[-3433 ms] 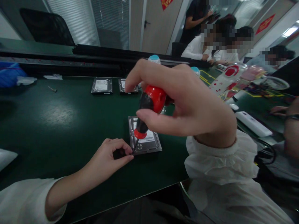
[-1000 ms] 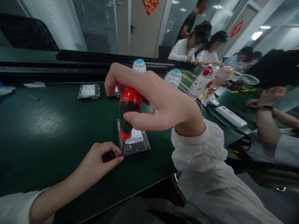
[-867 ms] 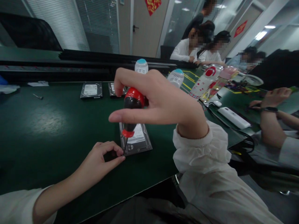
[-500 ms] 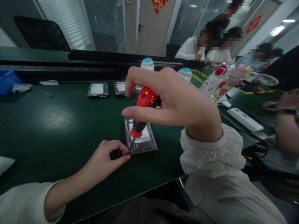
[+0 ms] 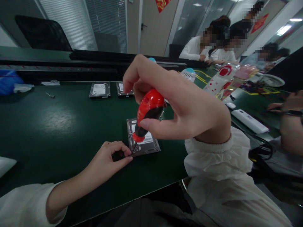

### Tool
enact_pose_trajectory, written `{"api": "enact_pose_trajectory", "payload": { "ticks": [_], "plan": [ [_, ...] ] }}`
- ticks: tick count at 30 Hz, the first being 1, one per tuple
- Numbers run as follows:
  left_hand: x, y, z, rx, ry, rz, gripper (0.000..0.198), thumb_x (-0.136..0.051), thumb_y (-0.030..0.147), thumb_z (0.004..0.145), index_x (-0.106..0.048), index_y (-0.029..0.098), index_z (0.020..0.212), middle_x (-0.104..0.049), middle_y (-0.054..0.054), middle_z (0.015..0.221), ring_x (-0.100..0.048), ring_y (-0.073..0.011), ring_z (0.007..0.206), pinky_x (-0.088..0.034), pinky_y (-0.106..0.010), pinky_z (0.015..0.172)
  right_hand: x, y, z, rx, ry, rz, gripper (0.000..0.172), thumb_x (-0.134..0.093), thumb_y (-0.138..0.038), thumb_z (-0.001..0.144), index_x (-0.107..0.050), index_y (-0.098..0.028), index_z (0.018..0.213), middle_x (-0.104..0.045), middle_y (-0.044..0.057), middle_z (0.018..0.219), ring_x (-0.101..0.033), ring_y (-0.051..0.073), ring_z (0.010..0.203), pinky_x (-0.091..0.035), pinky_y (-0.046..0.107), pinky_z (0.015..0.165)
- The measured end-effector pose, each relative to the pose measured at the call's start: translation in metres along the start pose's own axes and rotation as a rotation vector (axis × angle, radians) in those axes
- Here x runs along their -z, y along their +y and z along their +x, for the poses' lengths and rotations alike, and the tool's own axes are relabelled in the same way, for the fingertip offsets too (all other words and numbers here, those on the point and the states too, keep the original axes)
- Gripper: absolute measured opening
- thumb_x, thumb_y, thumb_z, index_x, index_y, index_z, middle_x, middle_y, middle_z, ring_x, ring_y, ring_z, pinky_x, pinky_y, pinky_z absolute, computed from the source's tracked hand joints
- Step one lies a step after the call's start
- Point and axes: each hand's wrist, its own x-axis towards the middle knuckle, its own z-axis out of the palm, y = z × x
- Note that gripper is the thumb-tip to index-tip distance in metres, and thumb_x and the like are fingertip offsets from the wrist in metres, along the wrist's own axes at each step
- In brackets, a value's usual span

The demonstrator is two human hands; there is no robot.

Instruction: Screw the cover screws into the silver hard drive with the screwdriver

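A hard drive (image 5: 148, 147) lies label up on the green table. My right hand (image 5: 180, 104) is wrapped round the red and black handle of a screwdriver (image 5: 151, 108), index finger raised over the top. The shaft slants down to the drive's near left corner. There my left hand (image 5: 113, 157) is closed in a pinch, thumb and fingertips beside the screwdriver's tip. Whatever is between those fingertips is too small to make out. The handle and right hand hide part of the drive's label.
Two more hard drives lie behind, one at left (image 5: 99, 90) and one partly covered (image 5: 120, 89). A small metal piece (image 5: 50, 95) lies farther left. A white power bank-like box (image 5: 249, 121) and clear bottles (image 5: 224, 78) are at right, near another person's arm (image 5: 291, 119).
My right hand has turned on the screwdriver handle; its thumb now presses lower on the grip and the fingers have curled. The left hand and the drive stay about where they were.
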Motion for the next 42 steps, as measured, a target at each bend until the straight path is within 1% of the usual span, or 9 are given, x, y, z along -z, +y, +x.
{"api": "enact_pose_trajectory", "payload": {
  "ticks": [4,9,14,20,24,29,34,39,42],
  "plan": [
    [0.001,0.000,0.000,-0.009,0.001,0.006,0.016,-0.068,0.040,0.085,-0.069,0.025,0.080,-0.076,0.001,0.085,-0.065,-0.0228,0.083,-0.044,-0.040,0.087,0.000,0.000,0.000,-0.047,0.070,-0.099,0.031,-0.059,-0.039,0.098,-0.053,-0.009,0.105,-0.050,-0.004,0.091,-0.036,0.003,0.068,-0.036,0.021,0.067],
    [0.001,0.000,0.000,-0.032,0.012,0.015,0.015,-0.068,0.038,0.084,-0.069,0.025,0.079,-0.076,0.002,0.083,-0.066,-0.0222,0.081,-0.046,-0.040,0.085,0.002,-0.002,0.000,-0.014,0.000,-0.003,0.028,-0.054,-0.028,0.097,-0.048,-0.007,0.114,-0.051,0.003,0.108,-0.043,0.004,0.077,-0.039,0.022,0.070],
    [0.000,-0.001,0.001,-0.026,0.001,0.019,0.014,-0.068,0.038,0.085,-0.070,0.025,0.079,-0.075,0.002,0.084,-0.066,-0.0217,0.081,-0.045,-0.040,0.087,0.001,0.000,0.001,-0.065,0.064,-0.107,0.030,-0.058,-0.041,0.099,-0.050,-0.013,0.104,-0.052,-0.002,0.092,-0.043,0.006,0.073,-0.037,0.023,0.068],
    [0.000,-0.001,0.001,-0.016,0.001,0.011,0.015,-0.067,0.039,0.085,-0.070,0.025,0.080,-0.075,0.001,0.085,-0.065,-0.0227,0.083,-0.043,-0.041,0.088,0.006,0.003,-0.001,-0.047,0.002,0.024,0.033,-0.064,-0.027,0.093,-0.049,-0.010,0.117,-0.054,0.004,0.117,-0.050,0.005,0.087,-0.042,0.021,0.074],
    [0.001,-0.001,0.001,-0.017,0.003,0.005,0.015,-0.068,0.039,0.084,-0.069,0.025,0.079,-0.075,0.001,0.085,-0.065,-0.0228,0.083,-0.043,-0.041,0.088,0.002,0.007,0.001,-0.106,0.053,-0.060,0.040,-0.062,-0.052,0.096,-0.056,-0.013,0.100,-0.056,-0.003,0.089,-0.044,0.006,0.074,-0.038,0.024,0.069],
    [0.001,-0.001,0.000,-0.025,0.006,0.015,0.015,-0.068,0.038,0.085,-0.069,0.025,0.079,-0.075,0.001,0.085,-0.066,-0.0223,0.083,-0.045,-0.041,0.089,0.000,0.006,0.001,-0.062,0.011,0.030,0.024,-0.059,-0.019,0.094,-0.048,-0.010,0.113,-0.051,-0.002,0.093,-0.042,0.006,0.073,-0.037,0.024,0.069],
    [0.000,-0.002,0.001,-0.038,0.008,0.020,0.015,-0.067,0.038,0.086,-0.069,0.025,0.080,-0.075,0.001,0.084,-0.066,-0.0215,0.081,-0.046,-0.040,0.088,0.000,0.004,0.001,-0.087,0.066,-0.020,0.027,-0.060,-0.038,0.098,-0.051,-0.013,0.100,-0.050,-0.004,0.088,-0.039,0.005,0.073,-0.036,0.022,0.068],
    [0.000,-0.001,0.001,-0.036,0.006,0.014,0.015,-0.067,0.038,0.085,-0.069,0.024,0.079,-0.075,0.001,0.084,-0.066,-0.0220,0.082,-0.045,-0.041,0.087,0.002,0.001,0.000,-0.048,-0.003,0.053,0.030,-0.062,-0.014,0.091,-0.048,-0.007,0.116,-0.050,0.004,0.114,-0.044,0.004,0.082,-0.041,0.020,0.073],
    [0.001,-0.001,0.000,-0.033,0.001,0.017,0.015,-0.067,0.038,0.086,-0.069,0.025,0.079,-0.075,0.002,0.084,-0.065,-0.0217,0.081,-0.045,-0.040,0.087,0.001,0.000,0.000,-0.065,0.014,0.051,0.034,-0.061,-0.034,0.098,-0.049,-0.007,0.114,-0.051,0.002,0.107,-0.044,0.005,0.081,-0.043,0.021,0.076]
  ]
}}
